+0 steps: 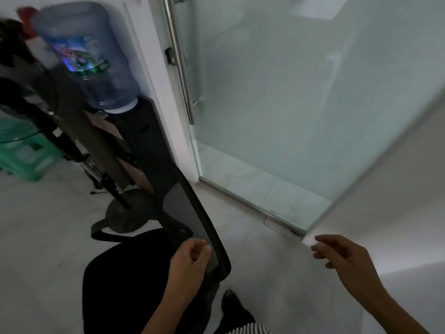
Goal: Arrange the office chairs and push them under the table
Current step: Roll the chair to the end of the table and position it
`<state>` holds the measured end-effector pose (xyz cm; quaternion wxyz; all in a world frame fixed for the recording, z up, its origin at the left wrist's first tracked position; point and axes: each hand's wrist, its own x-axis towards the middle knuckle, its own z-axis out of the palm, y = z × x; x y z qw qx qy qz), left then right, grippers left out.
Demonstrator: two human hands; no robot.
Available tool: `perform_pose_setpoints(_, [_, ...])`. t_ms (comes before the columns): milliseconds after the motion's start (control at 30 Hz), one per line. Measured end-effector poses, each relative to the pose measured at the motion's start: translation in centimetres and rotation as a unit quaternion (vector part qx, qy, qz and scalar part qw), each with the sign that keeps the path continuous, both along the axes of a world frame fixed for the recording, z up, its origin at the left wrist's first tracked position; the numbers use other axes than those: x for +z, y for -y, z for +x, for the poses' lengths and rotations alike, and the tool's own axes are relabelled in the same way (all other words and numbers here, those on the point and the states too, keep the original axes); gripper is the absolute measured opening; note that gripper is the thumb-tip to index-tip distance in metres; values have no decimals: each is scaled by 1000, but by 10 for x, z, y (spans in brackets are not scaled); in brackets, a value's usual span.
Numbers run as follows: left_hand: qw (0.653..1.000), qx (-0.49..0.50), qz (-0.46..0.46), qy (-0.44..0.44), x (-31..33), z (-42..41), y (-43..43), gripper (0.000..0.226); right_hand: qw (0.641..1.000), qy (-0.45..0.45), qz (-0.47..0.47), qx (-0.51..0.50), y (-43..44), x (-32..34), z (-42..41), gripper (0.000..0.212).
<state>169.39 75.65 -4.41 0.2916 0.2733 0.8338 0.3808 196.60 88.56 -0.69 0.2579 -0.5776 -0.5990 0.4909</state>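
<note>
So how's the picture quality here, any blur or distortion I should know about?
Head view: motion blur smears the water bottle and clutter at left; wide-angle bending tilts the glass door and its handle; lighting is dim and flat, the chair nearly black; both hands are soft-edged.

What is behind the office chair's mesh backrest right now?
Behind the mesh backrest stands a dark water dispenser with a blue bottle on top, beside a frosted glass door. The backrest covers the dispenser's base; the glass hides whatever lies beyond it.
</note>
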Motion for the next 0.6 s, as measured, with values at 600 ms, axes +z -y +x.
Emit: perform_pose_setpoints(600, [973, 191, -128, 38, -52, -7, -73, 40, 815, 118, 136, 551, -177, -36, -285, 12])
